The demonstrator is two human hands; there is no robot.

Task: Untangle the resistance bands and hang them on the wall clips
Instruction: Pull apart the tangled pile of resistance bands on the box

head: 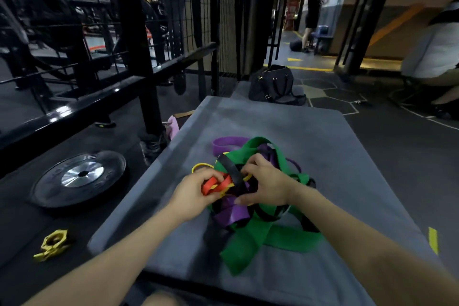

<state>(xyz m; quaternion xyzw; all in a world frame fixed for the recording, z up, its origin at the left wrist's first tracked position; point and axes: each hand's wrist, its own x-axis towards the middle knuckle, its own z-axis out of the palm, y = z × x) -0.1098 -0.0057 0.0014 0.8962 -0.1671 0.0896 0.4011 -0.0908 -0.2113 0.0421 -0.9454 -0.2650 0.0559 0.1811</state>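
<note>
Both forearms reach in from the bottom of the view toward a knot of flat rubber resistance bands point(250, 196) heaped on a grey padded mat point(335, 156) that serves as the work surface. The left hand point(191, 194) has its fingers curled round a red band point(214, 185), pinching a loop of it at the left side of the heap. The right hand point(267, 185) lies on top of the pile with its fingers bent down into the strands near a black band point(232, 169); it appears to be gripping there, though exactly which strand it has is hidden under the fingers.

A wide green band point(268, 236) winds through most of the pile and trails toward the near edge of the mat. A purple band point(228, 144) loops out on the far side, and a thin yellow band point(201, 166) shows just beside the left hand.

As for progress, I judge the work to be at its start: all the colours are interlaced in one mass, no band lies free on its own, and no wall clips can be seen, so nothing shows as hung. Separating each band and hanging them all remains.

On the dark floor to the left lie a round black weight plate point(79, 179) and a yellow hexagonal collar point(53, 243). A black duffel bag point(273, 84) sits beyond the mat.
</note>
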